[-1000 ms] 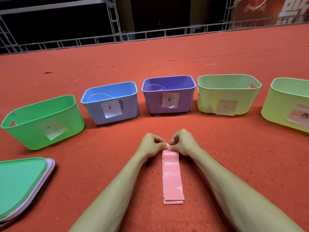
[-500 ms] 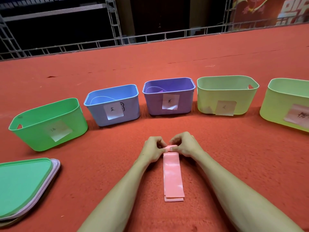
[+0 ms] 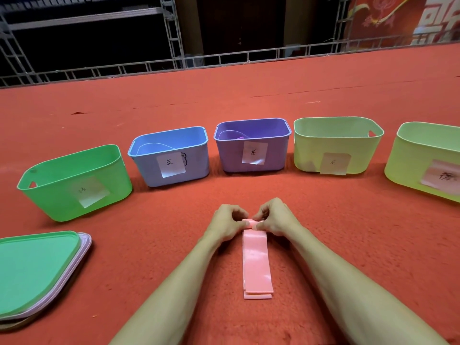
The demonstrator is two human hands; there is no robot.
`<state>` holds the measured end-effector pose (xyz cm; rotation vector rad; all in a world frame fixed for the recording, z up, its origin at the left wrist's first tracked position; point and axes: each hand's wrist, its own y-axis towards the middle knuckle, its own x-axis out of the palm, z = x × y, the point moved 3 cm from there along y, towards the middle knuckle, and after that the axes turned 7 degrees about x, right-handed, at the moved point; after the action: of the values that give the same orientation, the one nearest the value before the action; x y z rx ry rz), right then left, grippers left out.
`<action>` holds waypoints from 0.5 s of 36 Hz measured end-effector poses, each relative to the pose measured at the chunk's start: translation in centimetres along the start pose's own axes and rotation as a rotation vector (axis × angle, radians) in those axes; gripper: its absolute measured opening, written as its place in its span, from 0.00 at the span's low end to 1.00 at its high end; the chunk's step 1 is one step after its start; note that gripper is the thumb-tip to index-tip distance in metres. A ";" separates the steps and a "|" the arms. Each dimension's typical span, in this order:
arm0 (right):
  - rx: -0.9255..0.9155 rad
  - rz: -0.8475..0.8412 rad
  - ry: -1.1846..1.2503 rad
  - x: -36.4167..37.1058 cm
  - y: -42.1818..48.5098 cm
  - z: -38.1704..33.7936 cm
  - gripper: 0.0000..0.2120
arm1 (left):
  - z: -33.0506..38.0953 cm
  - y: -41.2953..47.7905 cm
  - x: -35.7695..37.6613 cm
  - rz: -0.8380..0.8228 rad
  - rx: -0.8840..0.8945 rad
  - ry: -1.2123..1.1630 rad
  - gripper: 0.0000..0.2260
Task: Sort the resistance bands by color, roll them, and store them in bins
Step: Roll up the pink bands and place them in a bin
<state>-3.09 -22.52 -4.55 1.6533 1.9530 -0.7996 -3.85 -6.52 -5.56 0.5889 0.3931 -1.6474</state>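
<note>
Step in hand: rolling. The left hand [image 3: 227, 224] and right hand [image 3: 277, 220] are close together, and each pinches one side of the far end of the flat, smooth pink rubbery resistance band [image 3: 256, 265]. A small tight roll has been started there. The rest of the band lies flat on the red carpeted floor [image 3: 348, 245] and runs back between the forearms. Its near end shows two offset layers.

Next move, as judged: wind the roll toward the body with even pressure on both edges. The glossy strip looks slippery and springy, so it may skew or unwind.

Bins stand in an arc beyond the hands, all rounded plastic with paper labels:
- green bin [image 3: 74, 192]
- blue bin [image 3: 149, 170]
- purple bin [image 3: 234, 158]
- two pale yellow-green bins [image 3: 311, 150]

The blue and purple bins show a curved band inside. Which bin takes pink cannot be told, because the labels are too small to read.
</note>
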 end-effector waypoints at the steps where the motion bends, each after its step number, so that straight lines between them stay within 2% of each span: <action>1: -0.008 -0.005 0.006 -0.1 -0.1 0.0 0.05 | 0.0 -0.1 0.0 0.000 0.000 0.008 0.06; 6: -0.029 -0.062 0.040 -0.7 -0.4 0.0 0.06 | 0.0 -0.5 0.2 0.028 0.004 -0.025 0.06; 9: -0.027 -0.075 0.044 -0.8 -0.1 0.2 0.02 | -0.1 -0.7 0.3 0.044 0.012 -0.032 0.09; 14: -0.036 -0.045 -0.014 -0.4 -0.4 0.0 0.16 | 0.0 -1.1 0.5 0.062 0.049 -0.038 0.10; 18: -0.023 -0.060 -0.069 -0.5 -0.6 -0.3 0.10 | 0.1 -1.3 0.5 0.029 0.039 -0.093 0.09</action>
<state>-3.62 -22.77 -3.91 1.5397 1.9648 -0.8423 -5.14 -6.74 -5.89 0.5421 0.2841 -1.6512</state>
